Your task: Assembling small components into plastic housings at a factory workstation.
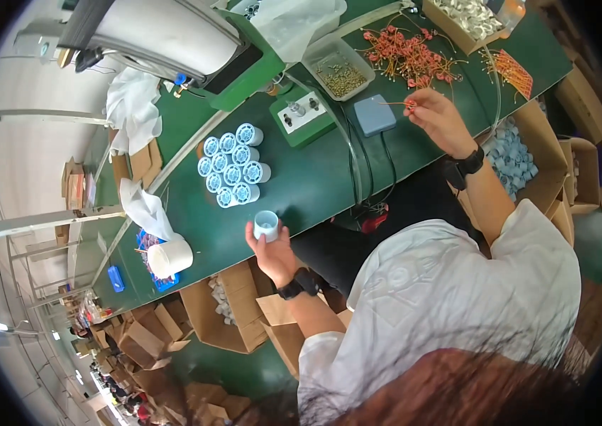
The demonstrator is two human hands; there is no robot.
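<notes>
My left hand [272,255] is closed around a light blue plastic cup-shaped housing [267,226], its open end facing up, just over the table's near edge. Off to the right, my right hand [437,122] pinches a small red part with an orange wire lead [410,106]. Below the wire's end lies a blue-grey square box [374,116] with a cable. A pile of similar red wired parts [414,55] is spread behind my right hand. Left of centre, several light blue housings [230,167] stand grouped on the green table [194,220].
A press [244,71] stands at the back, with a green fixture block [304,117] under it. Behind lies a clear tray of small brass pieces [343,77]. A white tub [169,257] sits at the left. Cardboard boxes [226,305] of parts stand below the table's edge.
</notes>
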